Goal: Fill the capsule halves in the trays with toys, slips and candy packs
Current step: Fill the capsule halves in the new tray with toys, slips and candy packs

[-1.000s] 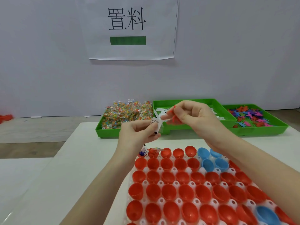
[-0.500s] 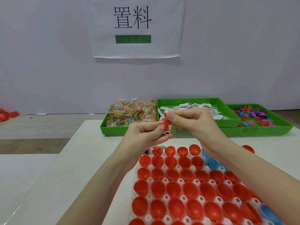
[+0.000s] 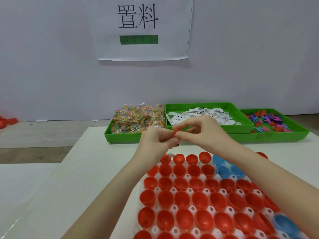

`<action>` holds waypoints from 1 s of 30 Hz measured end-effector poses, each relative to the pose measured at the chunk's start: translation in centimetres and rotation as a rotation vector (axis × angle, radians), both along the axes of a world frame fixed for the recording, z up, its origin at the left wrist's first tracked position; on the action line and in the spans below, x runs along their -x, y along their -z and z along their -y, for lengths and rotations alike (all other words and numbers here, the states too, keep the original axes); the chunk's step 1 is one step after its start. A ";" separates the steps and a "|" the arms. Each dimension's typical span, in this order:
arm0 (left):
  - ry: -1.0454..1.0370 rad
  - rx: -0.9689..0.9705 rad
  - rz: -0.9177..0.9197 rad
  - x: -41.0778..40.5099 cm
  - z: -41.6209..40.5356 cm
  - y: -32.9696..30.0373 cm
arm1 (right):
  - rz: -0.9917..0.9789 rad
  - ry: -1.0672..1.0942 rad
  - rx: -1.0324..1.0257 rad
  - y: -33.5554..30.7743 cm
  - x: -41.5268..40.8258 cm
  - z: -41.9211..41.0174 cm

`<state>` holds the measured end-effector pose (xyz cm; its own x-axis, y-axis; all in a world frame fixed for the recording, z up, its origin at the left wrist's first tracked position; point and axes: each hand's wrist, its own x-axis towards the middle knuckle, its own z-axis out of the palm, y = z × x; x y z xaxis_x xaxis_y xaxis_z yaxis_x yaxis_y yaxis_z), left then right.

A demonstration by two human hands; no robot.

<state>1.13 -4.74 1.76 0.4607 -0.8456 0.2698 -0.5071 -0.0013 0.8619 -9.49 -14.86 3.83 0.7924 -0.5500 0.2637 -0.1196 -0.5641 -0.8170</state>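
Both hands meet above the far edge of the white capsule tray (image 3: 174, 208). My right hand (image 3: 203, 131) pinches a small red toy (image 3: 175, 131) between thumb and forefinger. My left hand (image 3: 154, 140) is curled right against it, holding a white paper slip (image 3: 179, 144) whose edge peeks out below the fingers. The tray holds many open red capsule halves (image 3: 182, 199) and a few blue ones (image 3: 223, 171). The far-left red half (image 3: 166, 158) has something in it; the others look empty.
Three green bins stand along the table's far edge: candy packs (image 3: 138, 119) on the left, paper slips (image 3: 207, 116) in the middle, coloured toys (image 3: 269, 120) on the right. Behind them is a wall with a paper sign (image 3: 139, 26). Red objects (image 3: 7, 121) lie on the floor at far left.
My hands have come together: the right hand carried the red toy leftward until it met the left hand holding the slip. The view also tilted slightly down.
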 end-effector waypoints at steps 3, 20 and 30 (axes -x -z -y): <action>-0.035 -0.157 0.248 -0.8 0.8 0.8 | -0.135 0.012 0.093 0.6 -0.5 0.8; 0.149 -0.567 0.492 -1.8 2.7 2.8 | -0.386 -0.051 0.195 3.3 -1.5 1.9; 0.204 -0.447 0.393 -2.0 2.1 2.5 | -0.356 -0.017 0.254 3.7 -1.6 1.4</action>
